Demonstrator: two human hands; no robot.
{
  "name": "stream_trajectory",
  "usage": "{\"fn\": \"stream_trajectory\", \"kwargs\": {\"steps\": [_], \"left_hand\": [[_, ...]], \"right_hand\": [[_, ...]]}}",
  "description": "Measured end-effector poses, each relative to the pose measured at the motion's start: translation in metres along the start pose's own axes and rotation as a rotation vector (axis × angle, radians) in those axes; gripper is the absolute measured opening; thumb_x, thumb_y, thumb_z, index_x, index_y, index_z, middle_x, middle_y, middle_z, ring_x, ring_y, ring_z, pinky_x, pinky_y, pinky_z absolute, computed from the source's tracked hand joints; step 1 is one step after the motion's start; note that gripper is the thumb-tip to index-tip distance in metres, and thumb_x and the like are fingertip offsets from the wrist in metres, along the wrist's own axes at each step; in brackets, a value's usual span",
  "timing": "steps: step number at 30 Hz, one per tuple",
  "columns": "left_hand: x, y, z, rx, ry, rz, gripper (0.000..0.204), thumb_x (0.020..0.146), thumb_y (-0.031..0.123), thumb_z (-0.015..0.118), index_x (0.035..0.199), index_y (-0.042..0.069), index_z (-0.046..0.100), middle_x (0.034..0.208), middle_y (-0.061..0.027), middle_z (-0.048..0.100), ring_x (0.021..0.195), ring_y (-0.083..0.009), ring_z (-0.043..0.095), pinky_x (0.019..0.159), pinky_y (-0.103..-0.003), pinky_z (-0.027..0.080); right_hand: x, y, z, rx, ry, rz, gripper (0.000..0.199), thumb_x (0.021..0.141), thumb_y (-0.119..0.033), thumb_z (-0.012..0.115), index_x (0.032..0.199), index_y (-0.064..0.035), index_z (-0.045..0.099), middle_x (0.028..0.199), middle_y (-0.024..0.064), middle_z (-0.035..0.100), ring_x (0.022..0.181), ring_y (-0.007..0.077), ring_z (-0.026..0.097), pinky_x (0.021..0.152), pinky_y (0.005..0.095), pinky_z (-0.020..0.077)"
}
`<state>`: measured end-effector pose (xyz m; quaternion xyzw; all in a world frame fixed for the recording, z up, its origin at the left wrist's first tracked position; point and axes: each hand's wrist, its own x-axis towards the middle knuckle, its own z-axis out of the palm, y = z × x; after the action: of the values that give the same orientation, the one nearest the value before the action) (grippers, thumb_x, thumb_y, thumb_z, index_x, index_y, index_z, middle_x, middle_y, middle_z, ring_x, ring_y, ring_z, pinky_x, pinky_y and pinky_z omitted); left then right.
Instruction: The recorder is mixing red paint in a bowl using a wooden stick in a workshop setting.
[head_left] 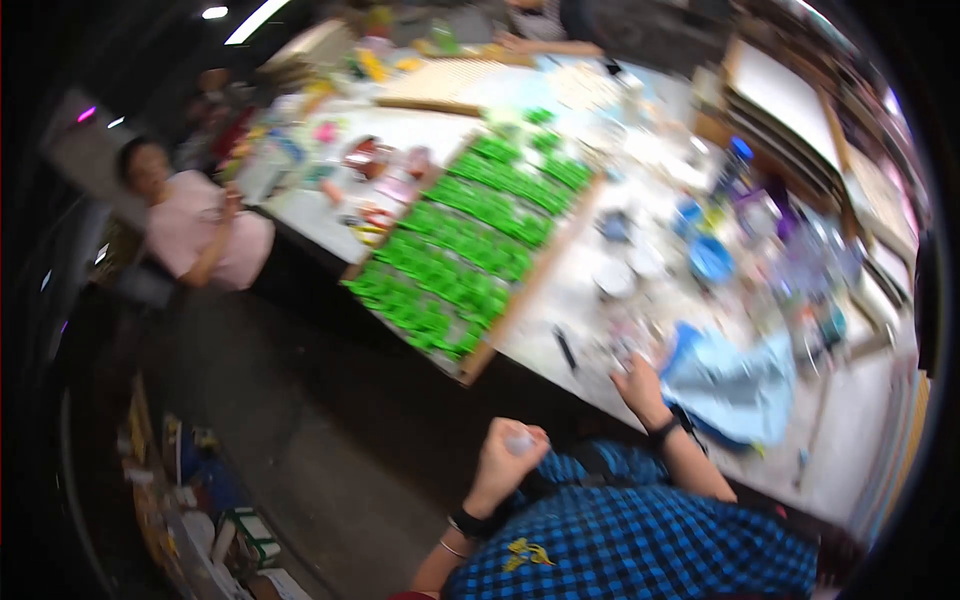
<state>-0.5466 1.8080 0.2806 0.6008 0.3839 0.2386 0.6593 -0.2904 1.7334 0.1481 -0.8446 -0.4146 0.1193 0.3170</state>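
Fingers (pixel 540 438) of left hand (pixel 500 460) around pale object (pixel 518 442); green-white box (pixel 254 538): markings blurred.

White counter (pixel 530 335) ahead and right of the left grip (pixel 514 444), dark floor (pixel 300 480) to its left, bright strip light (pixel 257 20) far beyond

The left hand (pixel 503 462) partly hides a pale thing (pixel 519 442); ahead of that grip, green pieces (pixel 465 242) blur; beyond, the top edge cuts off a person (pixel 548 28).
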Motion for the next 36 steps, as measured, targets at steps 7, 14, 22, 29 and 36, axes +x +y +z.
{"fn": "stream_trajectory", "kwargs": {"steps": [7,14,22,29,36], "left_hand": [[-0.005,-0.026,0.015,-0.079,-0.008,0.003,0.028,0.077,0.003,0.067,0.093,0.006,0.045,0.093,-0.0068,0.062,0.088,-0.0127,0.059,0.078,-0.028,0.049],[-0.014,0.0,0.019,-0.018,0.083,-0.053,0.026,0.08,0.01,0.067,0.092,0.005,0.044,0.094,-0.0056,0.061,0.091,-0.0108,0.058,0.081,-0.026,0.047],[-0.017,0.002,0.009,-0.102,0.152,-0.09,0.026,0.081,0.011,0.067,0.091,0.006,0.044,0.095,-0.0069,0.061,0.094,-0.0115,0.058,0.083,-0.025,0.046],[-0.022,-0.006,-0.032,-0.302,0.127,-0.157,0.025,0.081,0.01,0.067,0.092,0.006,0.045,0.094,-0.0059,0.061,0.086,-0.0078,0.057,0.077,-0.022,0.047],[-0.052,0.009,-0.13,-0.403,0.111,-0.138,0.021,0.08,0.009,0.066,0.09,0.008,0.048,0.085,-0.0041,0.06,0.07,-0.0099,0.056,0.059,-0.024,0.045]], "right_hand": [[0.002,0.052,0.02,-0.018,0.019,0.017,0.029,0.069,-0.008,0.062,0.094,0.0005,0.049,0.091,0.02,0.054,0.085,0.0374,0.054,0.073,0.0422,0.0435],[0.039,0.032,-0.012,0.009,0.024,0.117,0.022,0.072,-0.004,0.06,0.092,-0.0005,0.052,0.08,0.0189,0.058,0.076,0.0342,0.058,0.065,0.0391,0.0441],[0.042,0.028,-0.014,0.053,0.354,-0.18,0.025,0.075,-0.009,0.064,0.096,-0.0013,0.052,0.08,0.0136,0.056,0.076,0.0293,0.056,0.07,0.0357,0.044],[-0.012,-0.112,-0.044,0.705,-0.603,-0.074,0.031,0.083,-0.025,0.066,0.064,-0.0065,0.05,0.054,-0.0017,0.047,0.048,0.0061,0.038,0.043,0.0244,0.0326],[-0.058,-0.265,0.003,0.83,-0.871,-0.159,0.03,0.083,-0.006,0.064,0.11,-0.0025,0.053,0.075,0.0055,0.06,0.065,0.0104,0.056,0.059,0.0237,0.047]]}}
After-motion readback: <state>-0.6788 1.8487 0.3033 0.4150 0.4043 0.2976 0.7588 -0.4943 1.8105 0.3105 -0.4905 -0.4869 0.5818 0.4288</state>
